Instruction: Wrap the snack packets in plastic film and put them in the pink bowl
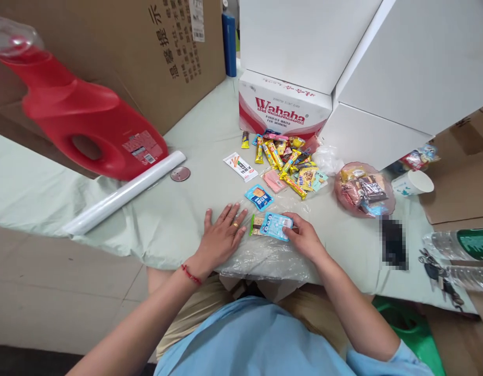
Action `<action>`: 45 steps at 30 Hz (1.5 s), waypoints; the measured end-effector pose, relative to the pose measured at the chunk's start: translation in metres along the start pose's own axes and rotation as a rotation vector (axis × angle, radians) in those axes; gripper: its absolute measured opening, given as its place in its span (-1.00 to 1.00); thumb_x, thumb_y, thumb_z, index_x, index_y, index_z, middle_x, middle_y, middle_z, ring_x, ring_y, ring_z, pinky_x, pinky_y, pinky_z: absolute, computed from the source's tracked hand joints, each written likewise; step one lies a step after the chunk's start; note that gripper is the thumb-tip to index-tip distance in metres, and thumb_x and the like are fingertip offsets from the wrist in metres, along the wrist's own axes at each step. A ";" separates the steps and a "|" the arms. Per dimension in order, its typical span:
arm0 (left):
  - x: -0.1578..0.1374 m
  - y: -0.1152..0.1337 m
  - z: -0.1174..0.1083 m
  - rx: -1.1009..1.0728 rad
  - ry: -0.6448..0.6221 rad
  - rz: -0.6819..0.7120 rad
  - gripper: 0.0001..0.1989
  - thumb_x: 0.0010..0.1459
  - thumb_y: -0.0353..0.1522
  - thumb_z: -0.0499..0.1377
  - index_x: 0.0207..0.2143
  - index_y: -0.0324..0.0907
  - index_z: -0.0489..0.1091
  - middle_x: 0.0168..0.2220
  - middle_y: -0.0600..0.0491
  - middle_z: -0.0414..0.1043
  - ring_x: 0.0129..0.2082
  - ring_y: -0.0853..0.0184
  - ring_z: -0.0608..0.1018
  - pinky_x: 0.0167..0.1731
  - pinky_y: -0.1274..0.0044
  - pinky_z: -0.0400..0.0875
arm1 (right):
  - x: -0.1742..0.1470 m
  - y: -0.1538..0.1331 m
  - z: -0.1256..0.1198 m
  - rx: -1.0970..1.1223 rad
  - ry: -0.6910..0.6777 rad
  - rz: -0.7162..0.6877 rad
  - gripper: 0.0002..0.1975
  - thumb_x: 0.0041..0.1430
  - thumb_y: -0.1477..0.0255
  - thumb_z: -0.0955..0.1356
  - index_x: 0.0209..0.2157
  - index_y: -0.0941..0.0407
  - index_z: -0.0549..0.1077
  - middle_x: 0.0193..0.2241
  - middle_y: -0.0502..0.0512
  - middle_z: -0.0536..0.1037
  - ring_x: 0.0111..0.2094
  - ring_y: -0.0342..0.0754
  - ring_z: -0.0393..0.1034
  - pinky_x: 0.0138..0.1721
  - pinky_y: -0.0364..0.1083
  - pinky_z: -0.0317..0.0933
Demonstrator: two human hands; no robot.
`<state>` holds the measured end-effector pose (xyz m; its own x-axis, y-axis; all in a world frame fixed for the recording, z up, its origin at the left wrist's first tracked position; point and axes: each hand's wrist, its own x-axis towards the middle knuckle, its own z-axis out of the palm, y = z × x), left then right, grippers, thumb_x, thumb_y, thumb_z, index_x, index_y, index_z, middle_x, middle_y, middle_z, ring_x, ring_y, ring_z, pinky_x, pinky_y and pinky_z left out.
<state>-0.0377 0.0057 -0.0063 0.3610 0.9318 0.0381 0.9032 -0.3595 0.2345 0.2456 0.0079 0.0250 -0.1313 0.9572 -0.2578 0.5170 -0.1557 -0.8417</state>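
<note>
**At the table's front edge: light-blue packet in the right hand**

The light-blue packet (275, 224) lies to the left of the right hand (304, 237), its long axis running roughly left to right, with its right end clamped between thumb and fingers. The fingers beneath are hidden, so I cannot tell whether they also grip the green-edged packet (257, 226), which pokes out on the left, partly covered. The left hand (221, 232) is farther off, palm down with its fingers spread on the tablecloth (166, 214), just beside that green end and holding nothing. A dark-blue packet (259, 197) lies beyond, between the hands.

To the right, a pink bowl (344, 206) holds wrapped snacks, among them a dark brown packet (373, 188). Next to it is a paper cup (415, 183); its contents are not clear. Behind the snack pile (286, 159) sits a Wahaha carton (284, 107).
</note>
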 end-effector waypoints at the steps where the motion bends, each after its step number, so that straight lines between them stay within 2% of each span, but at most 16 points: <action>1: -0.003 -0.003 0.000 0.012 0.004 -0.002 -0.44 0.53 -0.14 -0.19 0.49 0.05 0.13 0.53 -0.05 0.06 0.51 0.01 0.18 0.42 -0.23 -0.24 | 0.002 -0.002 -0.001 -0.073 -0.015 -0.016 -0.50 0.26 0.33 0.31 0.21 0.12 0.44 -0.19 0.09 0.61 -0.37 -0.05 0.45 -0.25 -0.06 0.38; 5: -0.009 -0.009 -0.003 0.046 0.009 0.011 -0.43 0.52 -0.11 -0.14 0.48 0.02 0.15 0.53 -0.06 0.05 0.52 -0.02 0.16 0.41 -0.23 -0.25 | 0.003 -0.019 0.002 -0.480 0.007 -0.077 -0.50 0.32 0.42 0.34 0.27 0.12 0.45 0.05 0.24 0.54 -0.11 0.05 0.54 0.01 0.01 0.39; 9: -0.010 -0.006 -0.005 0.045 0.023 0.005 -0.43 0.51 -0.12 -0.11 0.49 0.05 0.13 0.53 -0.07 0.04 0.52 -0.03 0.16 0.41 -0.24 -0.20 | -0.006 -0.047 0.012 -0.704 0.029 -0.103 -0.48 0.44 0.30 0.32 0.37 0.03 0.35 0.30 0.30 0.34 0.02 0.13 0.55 -0.01 0.03 0.42; 12: -0.010 -0.003 -0.006 0.041 0.039 0.003 -0.44 0.51 -0.13 -0.09 0.49 0.08 0.12 0.53 -0.06 0.05 0.52 -0.02 0.17 0.42 -0.22 -0.18 | -0.007 -0.065 0.022 -0.792 -0.085 -0.159 -0.38 0.41 0.19 0.39 0.41 0.00 0.29 0.37 0.27 0.30 0.11 0.20 0.51 0.00 0.06 0.44; 14: -0.010 -0.003 -0.007 0.041 0.040 0.002 -0.44 0.51 -0.13 -0.09 0.49 0.08 0.13 0.52 -0.05 0.05 0.51 -0.02 0.18 0.42 -0.21 -0.18 | -0.006 -0.072 0.027 -0.844 -0.165 -0.168 -0.36 0.36 0.24 0.44 0.40 0.02 0.31 0.36 0.28 0.32 0.18 0.24 0.46 0.04 0.08 0.44; 17: -0.010 -0.002 -0.008 0.037 0.036 0.001 -0.44 0.52 -0.12 -0.10 0.48 0.06 0.14 0.53 -0.04 0.04 0.52 0.00 0.17 0.42 -0.21 -0.16 | -0.003 -0.075 0.034 -0.876 -0.211 -0.195 -0.44 0.37 0.37 0.42 0.35 0.01 0.36 0.30 0.26 0.40 0.23 0.23 0.40 0.09 0.07 0.40; 19: -0.011 -0.002 -0.009 0.027 0.038 0.001 -0.44 0.53 -0.11 -0.12 0.48 0.04 0.16 0.53 -0.04 0.05 0.52 0.01 0.16 0.42 -0.21 -0.13 | -0.002 -0.074 0.037 -0.859 -0.219 -0.202 -0.42 0.35 0.41 0.43 0.36 0.00 0.34 0.29 0.25 0.39 0.20 0.19 0.43 0.09 0.04 0.39; 23: -0.012 -0.002 -0.010 0.005 0.055 -0.001 -0.44 0.53 -0.11 -0.14 0.47 0.02 0.17 0.52 -0.04 0.09 0.52 0.02 0.16 0.41 -0.22 -0.12 | -0.001 -0.073 0.044 -0.823 -0.225 -0.167 -0.28 0.32 0.36 0.46 0.43 0.03 0.22 0.32 0.28 0.31 0.11 0.14 0.49 0.07 0.01 0.40; 29: -0.013 -0.001 -0.011 -0.036 0.066 -0.006 -0.45 0.53 -0.10 -0.14 0.46 0.04 0.18 0.51 -0.04 0.10 0.52 0.03 0.16 0.43 -0.20 -0.16 | 0.002 -0.074 0.051 -0.959 -0.230 -0.177 -0.36 0.35 0.37 0.37 0.41 0.07 0.24 0.28 0.33 0.36 0.01 0.17 0.54 -0.07 0.03 0.43; 39: -0.012 0.000 -0.010 -0.064 0.061 -0.029 -0.43 0.52 -0.11 -0.13 0.48 0.03 0.16 0.52 -0.04 0.09 0.52 0.02 0.15 0.43 -0.22 -0.23 | -0.014 -0.058 0.047 -0.999 -0.188 -0.246 -0.39 0.35 0.41 0.37 0.39 0.05 0.30 0.35 0.36 0.32 0.15 0.23 0.47 -0.02 0.07 0.45; 45: -0.012 -0.001 -0.010 -0.051 0.053 -0.024 -0.43 0.52 -0.11 -0.15 0.48 0.02 0.15 0.52 -0.05 0.07 0.52 0.02 0.15 0.43 -0.22 -0.26 | -0.016 -0.057 0.047 -0.888 -0.197 -0.193 -0.38 0.35 0.36 0.40 0.39 0.06 0.29 0.34 0.34 0.32 0.13 0.21 0.49 0.03 0.09 0.44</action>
<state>-0.0450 -0.0049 0.0031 0.3254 0.9419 0.0829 0.8979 -0.3353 0.2852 0.1784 -0.0103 0.0544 -0.3816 0.8758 -0.2955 0.9185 0.3234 -0.2274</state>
